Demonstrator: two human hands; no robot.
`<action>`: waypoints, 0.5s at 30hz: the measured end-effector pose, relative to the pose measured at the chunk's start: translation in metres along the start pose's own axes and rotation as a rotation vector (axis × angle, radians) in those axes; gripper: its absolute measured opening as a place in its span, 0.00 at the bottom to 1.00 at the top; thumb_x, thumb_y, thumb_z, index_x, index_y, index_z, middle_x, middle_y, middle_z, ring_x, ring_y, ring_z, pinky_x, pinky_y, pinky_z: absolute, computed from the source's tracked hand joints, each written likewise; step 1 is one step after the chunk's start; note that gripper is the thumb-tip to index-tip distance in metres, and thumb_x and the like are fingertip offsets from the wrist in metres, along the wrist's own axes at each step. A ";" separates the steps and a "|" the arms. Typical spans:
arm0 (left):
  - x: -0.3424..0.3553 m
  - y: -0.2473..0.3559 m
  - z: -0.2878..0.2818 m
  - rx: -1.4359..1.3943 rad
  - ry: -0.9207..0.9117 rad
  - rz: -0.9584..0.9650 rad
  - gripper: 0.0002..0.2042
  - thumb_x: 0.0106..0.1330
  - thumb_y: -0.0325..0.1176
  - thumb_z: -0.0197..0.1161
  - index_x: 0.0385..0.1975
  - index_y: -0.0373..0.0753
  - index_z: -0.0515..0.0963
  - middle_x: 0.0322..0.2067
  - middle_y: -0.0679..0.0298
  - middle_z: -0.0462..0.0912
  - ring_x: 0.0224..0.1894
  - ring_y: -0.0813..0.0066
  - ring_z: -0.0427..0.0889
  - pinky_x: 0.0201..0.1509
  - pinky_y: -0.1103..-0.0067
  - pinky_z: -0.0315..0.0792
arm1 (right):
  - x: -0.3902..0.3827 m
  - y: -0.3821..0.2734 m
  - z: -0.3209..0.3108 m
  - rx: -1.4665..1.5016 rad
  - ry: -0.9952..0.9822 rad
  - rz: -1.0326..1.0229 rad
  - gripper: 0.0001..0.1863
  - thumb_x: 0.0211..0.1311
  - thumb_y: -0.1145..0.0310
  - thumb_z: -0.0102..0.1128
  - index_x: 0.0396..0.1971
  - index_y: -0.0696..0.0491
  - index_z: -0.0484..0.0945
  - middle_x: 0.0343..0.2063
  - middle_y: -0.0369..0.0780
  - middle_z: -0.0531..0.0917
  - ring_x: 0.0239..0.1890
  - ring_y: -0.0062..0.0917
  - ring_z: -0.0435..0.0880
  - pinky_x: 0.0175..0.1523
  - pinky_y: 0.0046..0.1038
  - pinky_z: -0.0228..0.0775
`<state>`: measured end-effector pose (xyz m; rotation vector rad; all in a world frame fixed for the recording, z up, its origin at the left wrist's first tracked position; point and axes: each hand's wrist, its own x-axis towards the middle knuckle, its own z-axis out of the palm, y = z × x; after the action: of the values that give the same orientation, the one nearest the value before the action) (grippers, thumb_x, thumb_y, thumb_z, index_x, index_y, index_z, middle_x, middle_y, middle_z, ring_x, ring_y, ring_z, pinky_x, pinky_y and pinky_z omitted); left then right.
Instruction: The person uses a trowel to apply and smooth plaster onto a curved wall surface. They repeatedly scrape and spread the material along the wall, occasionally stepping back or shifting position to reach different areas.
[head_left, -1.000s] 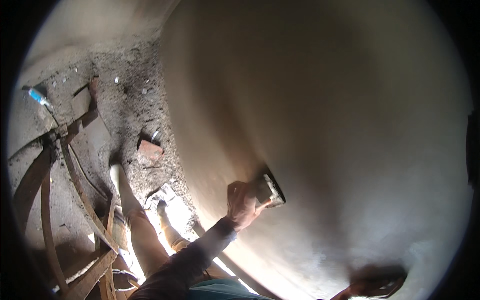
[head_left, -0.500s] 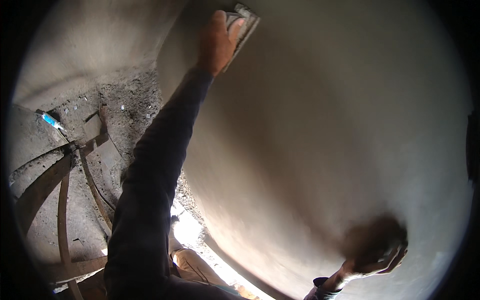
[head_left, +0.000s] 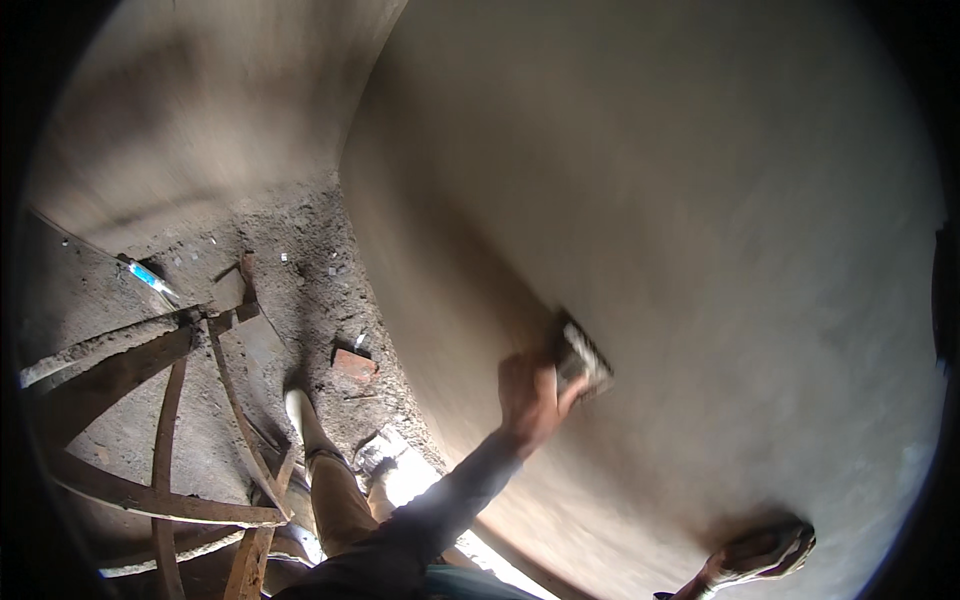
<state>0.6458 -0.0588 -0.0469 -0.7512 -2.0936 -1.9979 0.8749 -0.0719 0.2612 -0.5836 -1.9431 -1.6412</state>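
My left hand (head_left: 530,398) is wrapped round the handle of a mortar-crusted plastering float (head_left: 585,360), whose face is against the smooth grey plastered wall (head_left: 640,200). A shadow stretches up and left from the tool. At the lower right, my right hand (head_left: 765,555) is close to the same wall with its fingers curled. A dark rounded shape sits in its grip; whether this is an object or partly shadow is hard to make out.
At the left, wooden planks form a frame (head_left: 165,430) above the rough floor. A blue-and-white tube (head_left: 150,278) lies beyond it. A broken red brick (head_left: 355,365) rests near the wall's foot. My legs (head_left: 335,490) stand between frame and wall; another wall (head_left: 220,100) rises behind.
My left hand has brought the float down and to the right across the wall, from near the top to the middle. My right hand is slightly lower. The view has shifted, showing my legs and the brick.
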 end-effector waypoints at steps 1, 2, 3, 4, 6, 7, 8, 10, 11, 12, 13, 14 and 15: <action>0.024 -0.003 0.002 0.084 0.056 -0.067 0.27 0.63 0.44 0.72 0.52 0.32 0.69 0.43 0.45 0.79 0.45 0.43 0.76 0.51 0.54 0.68 | -0.018 0.022 0.003 -0.045 -0.008 0.005 0.23 0.80 0.60 0.45 0.65 0.57 0.69 0.64 0.52 0.70 0.67 0.51 0.69 0.70 0.54 0.63; 0.058 -0.002 0.010 0.087 0.009 -0.158 0.25 0.66 0.45 0.69 0.51 0.32 0.70 0.41 0.43 0.79 0.44 0.41 0.76 0.51 0.54 0.68 | 0.003 0.009 0.007 -0.645 -0.665 -0.049 0.24 0.65 0.54 0.58 0.55 0.53 0.72 0.52 0.46 0.73 0.54 0.42 0.72 0.57 0.45 0.66; 0.100 -0.011 0.010 0.095 -0.034 -0.272 0.24 0.69 0.46 0.65 0.51 0.31 0.70 0.40 0.42 0.80 0.43 0.40 0.76 0.51 0.53 0.68 | 0.056 -0.030 0.014 -1.235 -1.323 -0.120 0.26 0.51 0.49 0.71 0.44 0.50 0.75 0.41 0.41 0.76 0.41 0.33 0.76 0.44 0.36 0.70; 0.142 -0.028 0.018 0.059 0.036 -0.200 0.23 0.73 0.47 0.59 0.51 0.30 0.70 0.39 0.39 0.80 0.43 0.37 0.76 0.51 0.52 0.68 | 0.042 0.021 0.022 -1.256 -1.321 -0.119 0.26 0.51 0.49 0.71 0.44 0.50 0.75 0.41 0.41 0.76 0.41 0.33 0.76 0.44 0.36 0.70; 0.232 -0.097 0.005 0.172 0.159 -0.121 0.22 0.75 0.47 0.57 0.48 0.29 0.70 0.39 0.39 0.82 0.42 0.38 0.81 0.45 0.54 0.73 | -0.005 0.085 0.093 -0.808 -2.202 -0.477 0.34 0.31 0.42 0.82 0.37 0.45 0.78 0.33 0.36 0.78 0.32 0.27 0.79 0.36 0.31 0.73; 0.289 -0.082 0.016 -0.035 0.301 -0.119 0.21 0.76 0.47 0.57 0.46 0.30 0.71 0.36 0.40 0.83 0.40 0.38 0.84 0.43 0.55 0.75 | 0.024 0.162 0.056 -0.689 -2.555 -0.458 0.39 0.21 0.38 0.88 0.34 0.43 0.79 0.29 0.33 0.79 0.28 0.24 0.80 0.31 0.29 0.75; 0.327 -0.114 0.009 0.100 0.230 -0.122 0.23 0.76 0.50 0.55 0.48 0.30 0.72 0.33 0.39 0.84 0.39 0.38 0.84 0.44 0.55 0.76 | 0.013 0.132 0.083 -0.613 -2.588 -0.550 0.39 0.21 0.38 0.88 0.34 0.43 0.79 0.29 0.33 0.79 0.28 0.24 0.80 0.31 0.29 0.75; 0.398 -0.159 0.000 0.299 0.227 -0.156 0.24 0.75 0.53 0.53 0.45 0.33 0.71 0.35 0.40 0.85 0.43 0.39 0.85 0.50 0.55 0.75 | 0.028 0.104 0.090 -0.665 -2.700 -0.597 0.38 0.23 0.38 0.86 0.36 0.44 0.78 0.31 0.34 0.78 0.30 0.25 0.79 0.33 0.31 0.74; 0.427 -0.192 -0.013 0.264 0.230 -0.073 0.24 0.75 0.53 0.54 0.46 0.32 0.71 0.37 0.39 0.85 0.44 0.38 0.84 0.50 0.55 0.75 | 0.036 0.085 0.091 -0.678 -2.748 -0.635 0.38 0.25 0.38 0.85 0.36 0.44 0.78 0.32 0.35 0.78 0.31 0.26 0.79 0.34 0.31 0.74; 0.442 -0.221 -0.026 0.235 0.234 0.013 0.25 0.75 0.54 0.54 0.46 0.31 0.71 0.38 0.37 0.85 0.46 0.37 0.83 0.50 0.55 0.75 | 0.044 0.067 0.095 -0.687 -2.790 -0.682 0.38 0.26 0.38 0.84 0.37 0.45 0.78 0.33 0.35 0.78 0.32 0.26 0.79 0.35 0.32 0.73; 0.433 -0.239 -0.025 0.189 0.231 0.031 0.25 0.74 0.54 0.55 0.46 0.30 0.72 0.38 0.37 0.84 0.46 0.35 0.83 0.49 0.55 0.75 | 0.053 0.052 0.095 -0.720 -2.843 -0.705 0.38 0.27 0.39 0.83 0.38 0.45 0.78 0.34 0.36 0.78 0.33 0.27 0.78 0.36 0.33 0.73; 0.415 -0.254 -0.023 0.142 0.225 0.045 0.26 0.74 0.54 0.55 0.46 0.30 0.72 0.38 0.36 0.84 0.46 0.34 0.82 0.49 0.54 0.75 | 0.063 0.038 0.093 -0.759 -2.899 -0.731 0.38 0.28 0.39 0.82 0.38 0.46 0.77 0.34 0.36 0.77 0.34 0.28 0.78 0.37 0.33 0.72; 0.398 -0.260 -0.021 0.091 0.219 0.059 0.26 0.74 0.53 0.55 0.45 0.29 0.72 0.38 0.35 0.83 0.45 0.33 0.82 0.48 0.54 0.74 | 0.072 0.025 0.092 -0.800 -2.955 -0.751 0.38 0.29 0.39 0.81 0.39 0.46 0.77 0.35 0.36 0.77 0.35 0.28 0.78 0.38 0.34 0.72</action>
<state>0.1804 0.0236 -0.1017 -0.5448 -1.9966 -1.8475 0.8248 0.0220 0.3149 0.9675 0.2921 0.0824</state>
